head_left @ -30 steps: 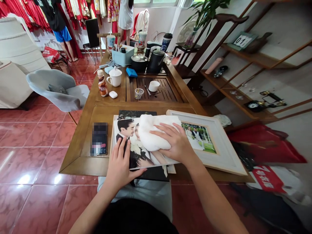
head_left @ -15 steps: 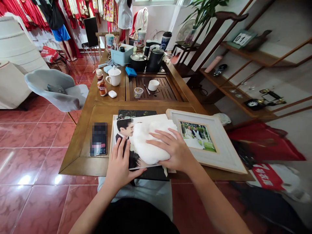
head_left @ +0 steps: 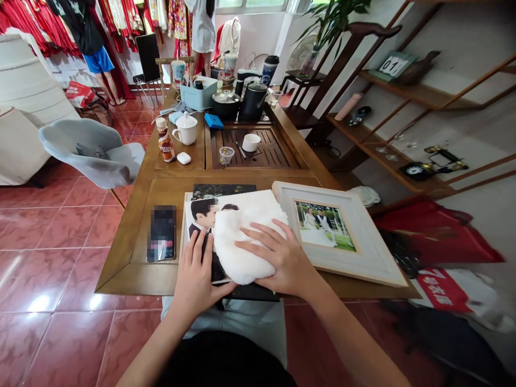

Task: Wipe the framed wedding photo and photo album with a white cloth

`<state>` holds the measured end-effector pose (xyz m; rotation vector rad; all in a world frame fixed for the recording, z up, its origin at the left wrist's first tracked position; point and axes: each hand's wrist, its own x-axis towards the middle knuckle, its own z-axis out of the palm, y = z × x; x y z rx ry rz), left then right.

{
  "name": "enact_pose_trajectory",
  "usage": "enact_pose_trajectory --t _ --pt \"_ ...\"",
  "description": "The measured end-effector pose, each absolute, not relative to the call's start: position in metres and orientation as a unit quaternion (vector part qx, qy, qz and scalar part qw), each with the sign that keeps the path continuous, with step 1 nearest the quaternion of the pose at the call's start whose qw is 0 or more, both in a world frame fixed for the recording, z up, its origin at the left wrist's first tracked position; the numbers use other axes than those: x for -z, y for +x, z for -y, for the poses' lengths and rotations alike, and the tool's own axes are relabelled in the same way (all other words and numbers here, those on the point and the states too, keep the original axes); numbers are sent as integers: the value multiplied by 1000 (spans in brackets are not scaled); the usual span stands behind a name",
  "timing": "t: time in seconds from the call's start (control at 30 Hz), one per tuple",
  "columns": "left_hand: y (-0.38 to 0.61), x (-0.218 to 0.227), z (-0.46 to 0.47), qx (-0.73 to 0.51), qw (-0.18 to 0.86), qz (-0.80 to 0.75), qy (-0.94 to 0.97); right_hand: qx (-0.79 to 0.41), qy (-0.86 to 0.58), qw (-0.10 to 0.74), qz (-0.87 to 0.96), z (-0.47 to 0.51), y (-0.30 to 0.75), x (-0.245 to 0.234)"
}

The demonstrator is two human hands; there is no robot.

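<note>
The big photo (head_left: 203, 211) lies at the middle of the table's near edge, on a dark board (head_left: 224, 190) that shows past its far and near sides. The white cloth (head_left: 237, 242) has just slid from the photo's middle and far part to its near edge, so the top of the second figure's hair shows again above it; the pass over the picture seems to have reached the near side, with the right end less covered. The right hand (head_left: 282, 259) is spread over the cloth; I cannot tell whether it grips or only presses. The left hand (head_left: 196, 277) lies flat, fingers apart, on the photo's near left corner, and looks to be steadying it. The hands are apart, with the cloth between them.

A white frame (head_left: 365, 215) by the table's near right corner holds a smaller photo (head_left: 324, 226). The phone (head_left: 162, 235) lies near the left edge of the table (head_left: 133, 239). Farther along that edge are a capped bottle (head_left: 165, 142) and a lidded cup (head_left: 186, 130), contents hidden. On the tea tray (head_left: 282, 153), a small clear tub (head_left: 226, 156) holds mixed bits beside a white bowl (head_left: 251, 142). Toward the far end, a blue box (head_left: 197, 95) holds pen-like things.
</note>
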<state>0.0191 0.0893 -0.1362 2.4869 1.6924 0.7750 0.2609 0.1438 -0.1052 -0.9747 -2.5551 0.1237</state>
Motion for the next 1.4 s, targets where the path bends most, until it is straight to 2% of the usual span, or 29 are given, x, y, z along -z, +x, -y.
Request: enact_pose_trajectory --t 0.33,0.73,1.1,1.4 --pt "20 137 -89 -253 12 -550 796 -13 -413 217 884 -180 276 109" --pt "20 137 -89 -256 15 -547 796 -33 -358 207 910 -147 273 107" --pt "20 138 -89 -256 17 -550 795 -7 -406 224 886 -173 274 109" --pt "19 137 -90 -262 8 -545 796 -53 -362 219 905 -151 269 107"
